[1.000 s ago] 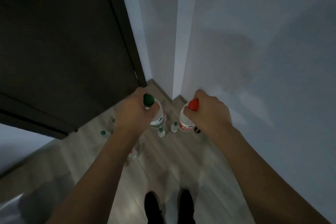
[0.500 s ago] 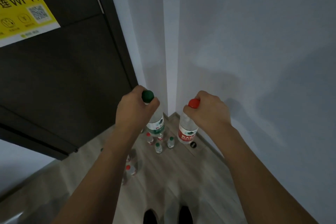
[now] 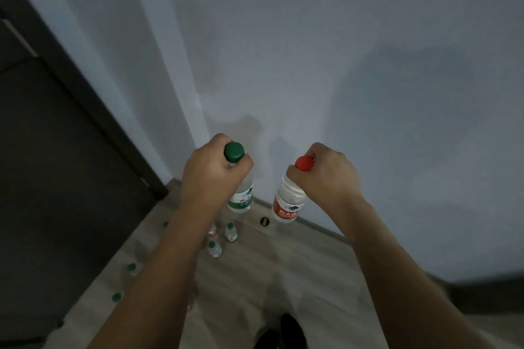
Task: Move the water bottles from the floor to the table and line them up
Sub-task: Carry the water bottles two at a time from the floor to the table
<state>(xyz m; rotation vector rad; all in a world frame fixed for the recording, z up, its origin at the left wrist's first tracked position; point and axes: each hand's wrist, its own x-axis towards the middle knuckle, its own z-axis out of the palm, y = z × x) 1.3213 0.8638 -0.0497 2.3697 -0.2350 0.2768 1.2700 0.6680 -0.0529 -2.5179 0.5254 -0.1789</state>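
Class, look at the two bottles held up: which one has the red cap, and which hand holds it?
The red-capped bottle, with a red label, gripped by the right hand; the left hand's bottle is green-capped.

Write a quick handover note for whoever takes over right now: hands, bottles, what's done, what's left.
Left hand: fingers grip the green-capped bottle by its neck, lifted off the floor.
Right hand: fingers grip the red-capped bottle by its neck, also lifted.
On the wooden floor near the wall corner: several small bottles stand, among them one with a green cap, another and a red-labelled one; more green caps by the dark door.
Done: two bottles picked up.
Left: carry both to the table, not in view, line them up, return for the rest.
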